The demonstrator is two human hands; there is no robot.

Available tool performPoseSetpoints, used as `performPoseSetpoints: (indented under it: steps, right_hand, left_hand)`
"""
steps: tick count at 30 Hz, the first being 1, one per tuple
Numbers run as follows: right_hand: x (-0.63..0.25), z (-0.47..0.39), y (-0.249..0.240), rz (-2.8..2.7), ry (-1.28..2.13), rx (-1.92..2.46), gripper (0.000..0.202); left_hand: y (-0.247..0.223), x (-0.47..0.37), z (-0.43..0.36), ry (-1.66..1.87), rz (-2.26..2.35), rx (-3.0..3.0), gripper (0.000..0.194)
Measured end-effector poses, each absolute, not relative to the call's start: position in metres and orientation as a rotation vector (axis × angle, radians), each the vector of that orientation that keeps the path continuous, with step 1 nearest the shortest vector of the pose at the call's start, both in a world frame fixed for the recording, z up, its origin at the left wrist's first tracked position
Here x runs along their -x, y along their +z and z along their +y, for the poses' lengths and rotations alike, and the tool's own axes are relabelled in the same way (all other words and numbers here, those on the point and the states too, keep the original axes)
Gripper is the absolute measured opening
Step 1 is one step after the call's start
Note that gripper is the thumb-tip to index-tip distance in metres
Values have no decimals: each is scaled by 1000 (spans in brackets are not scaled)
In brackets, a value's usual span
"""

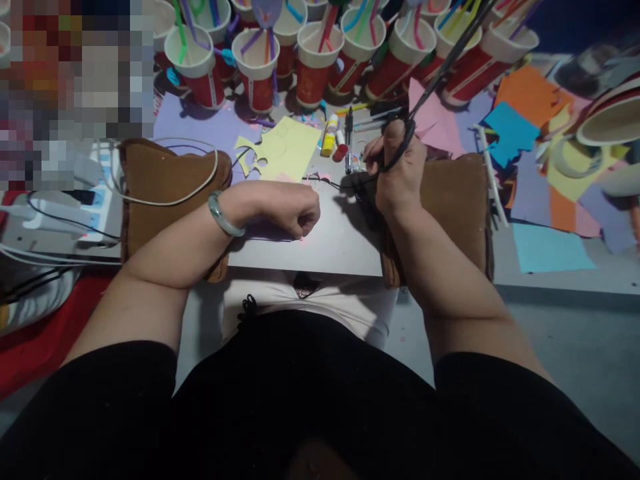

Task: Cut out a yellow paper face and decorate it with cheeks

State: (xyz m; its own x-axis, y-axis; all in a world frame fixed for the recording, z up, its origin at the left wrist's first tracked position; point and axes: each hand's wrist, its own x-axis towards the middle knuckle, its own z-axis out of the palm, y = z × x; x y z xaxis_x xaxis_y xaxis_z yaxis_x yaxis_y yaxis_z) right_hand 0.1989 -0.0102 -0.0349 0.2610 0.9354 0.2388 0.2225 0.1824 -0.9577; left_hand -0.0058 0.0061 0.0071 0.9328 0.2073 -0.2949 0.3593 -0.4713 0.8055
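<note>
My left hand (295, 207), with a pale green bangle (225, 215) on its wrist, is closed with its fingers curled down. The fingertips meet the white tabletop (345, 233) beside a purple sheet (270, 235) mostly hidden under the forearm. A speck of pink shows at them, too small to name. My right hand (400, 163) is closed, thumb up, with a black cord (425, 97) running down through it from the upper right. Below the hand lies a dark shape or shadow I cannot make out. Between the hands and beyond lie a yellow glue stick (329, 137), its red cap (341, 153) and a black pen (349, 137).
Red and white paper cups (317, 67) with coloured straws line the back. Brown pads (457, 207) lie under both forearms. Yellow paper (287, 147) and pink paper (437, 120) lie ahead; coloured scraps and a tape roll (580, 160) are right. A power strip (95, 207) sits left.
</note>
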Motion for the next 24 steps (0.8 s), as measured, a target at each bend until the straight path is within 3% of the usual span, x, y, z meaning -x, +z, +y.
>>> performPoseSetpoints:
  steps: [5, 17, 24]
  right_hand:
    - [-200, -13, -31, -1238, 884, 1312, 63]
    - [-201, -2, -26, -1284, 604, 1324, 72]
    - [-290, -40, 25, -658, 508, 1041, 74]
  left_hand:
    - [7, 7, 9, -125, 428, -1983, 11]
    - [16, 5, 12, 238, 525, -1581, 20]
    - [15, 5, 15, 593, 642, -1525, 20]
